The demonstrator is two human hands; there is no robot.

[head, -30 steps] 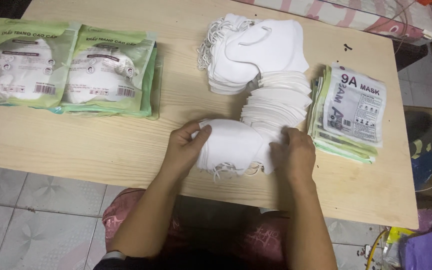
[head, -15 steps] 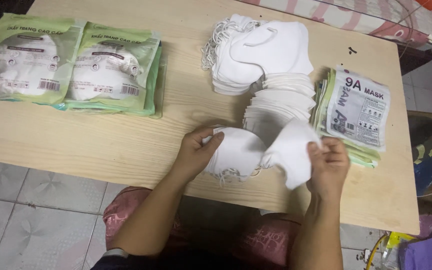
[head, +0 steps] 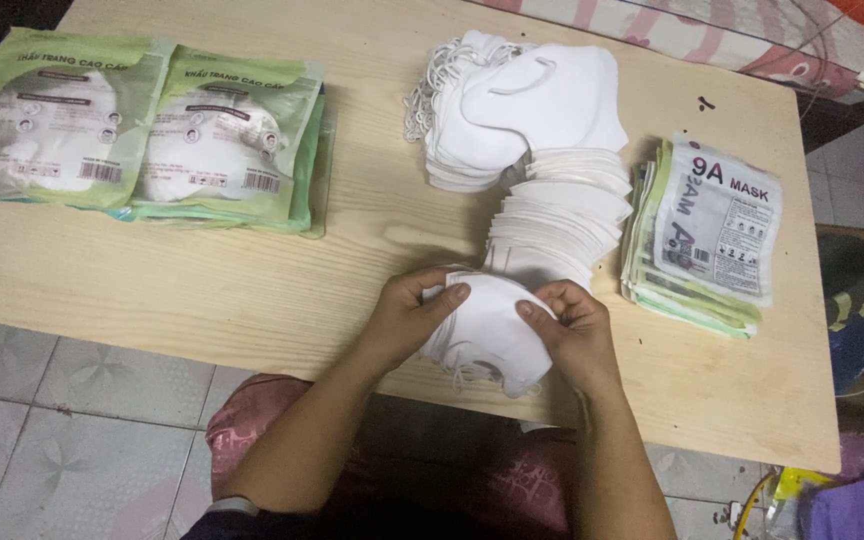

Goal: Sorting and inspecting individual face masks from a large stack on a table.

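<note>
I see my left hand point(head: 407, 320) and right hand point(head: 572, 335) both pinching a small stack of white masks point(head: 487, 325) at the near edge of the counter point(head: 252, 290), thumbs on top, fingers curled under. The stack's long axis runs left to right, ear loops dangling toward me. Just behind lies the fanned mask pile point(head: 552, 215), with empty pouches point(head: 707, 235) to its right.

Both forearms are bare down to the left hand point(head: 407, 320) and right hand point(head: 574, 335), no rings or sleeves showing. Pink patterned fabric covers the lap beneath the pale wooden table point(head: 252, 290).
</note>
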